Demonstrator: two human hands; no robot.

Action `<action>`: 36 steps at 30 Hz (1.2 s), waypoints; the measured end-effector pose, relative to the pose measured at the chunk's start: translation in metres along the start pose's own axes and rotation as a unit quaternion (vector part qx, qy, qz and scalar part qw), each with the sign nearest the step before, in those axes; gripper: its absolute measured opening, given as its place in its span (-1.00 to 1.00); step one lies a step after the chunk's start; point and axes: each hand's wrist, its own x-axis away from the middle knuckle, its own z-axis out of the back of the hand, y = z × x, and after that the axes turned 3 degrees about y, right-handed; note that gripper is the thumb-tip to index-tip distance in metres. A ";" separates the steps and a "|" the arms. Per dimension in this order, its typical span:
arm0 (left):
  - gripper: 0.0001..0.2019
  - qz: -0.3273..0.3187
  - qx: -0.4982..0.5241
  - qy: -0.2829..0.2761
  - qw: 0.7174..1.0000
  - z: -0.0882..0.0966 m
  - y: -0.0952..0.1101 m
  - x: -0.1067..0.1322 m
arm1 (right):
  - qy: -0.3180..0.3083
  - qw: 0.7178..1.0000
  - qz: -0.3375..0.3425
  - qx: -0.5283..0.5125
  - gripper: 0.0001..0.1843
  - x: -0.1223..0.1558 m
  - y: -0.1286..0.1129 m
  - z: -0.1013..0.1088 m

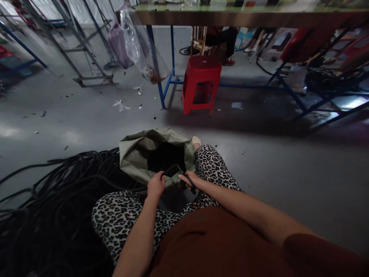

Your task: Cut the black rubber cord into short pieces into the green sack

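Note:
My left hand (156, 185) is closed on a black rubber strip (170, 169), its end reaching over the mouth of a green woven sack (134, 154). Scissors (191, 185) with black handles are in my right hand (188, 179), and their blades point at the strip's end. Whether the blades touch the strip I cannot make out. The sack stands upright between my knees with its top open and its rim folded out. Dark contents fill the shadow inside, too dim to tell apart. A large tangle of black rubber strips (72, 192) lies on the floor to my left.
Ahead, a red plastic stool (201, 84) stands under a long table (245, 18) with blue legs. Plastic bags (138, 46) hang from the table's left corner. Metal rack legs (66, 46) stand at far left. Another person's legs (229, 42) show behind the table. Scraps litter the floor.

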 end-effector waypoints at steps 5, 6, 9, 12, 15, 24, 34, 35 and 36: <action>-0.65 0.001 0.008 0.015 1.000 -0.002 -0.002 -0.001 | -0.059 0.998 0.025 -0.016 -0.73 0.006 -0.003 0.003; -0.65 -0.001 0.011 0.018 1.000 -0.003 -0.002 -0.001 | -0.069 0.997 0.030 -0.018 -0.72 0.007 -0.003 0.004; -0.65 -0.008 0.019 0.025 0.999 -0.005 -0.004 -0.001 | -0.085 0.995 0.040 -0.018 -0.72 0.009 -0.002 0.004; -0.64 -0.017 0.022 0.026 0.999 -0.007 -0.004 -0.001 | -0.086 0.995 0.047 -0.017 -0.72 0.008 -0.001 0.004; -0.65 -0.028 0.020 0.025 0.999 -0.007 -0.002 0.000 | -0.086 0.995 0.046 -0.018 -0.73 0.009 -0.002 0.004; -0.66 -0.051 0.017 0.019 0.998 -0.010 0.000 0.002 | -0.078 0.996 0.027 -0.023 -0.75 0.013 -0.007 0.003; -0.65 -0.050 0.022 -0.010 0.998 -0.011 0.000 0.002 | -0.071 0.997 0.033 -0.007 -0.75 0.013 -0.008 0.003; -0.64 -0.049 0.023 -0.013 0.998 -0.011 0.000 0.002 | -0.066 0.997 0.033 -0.005 -0.75 0.013 -0.007 0.002; -0.64 -0.048 0.024 -0.016 0.998 -0.011 0.000 0.002 | -0.060 0.998 0.033 -0.002 -0.76 0.013 -0.007 0.002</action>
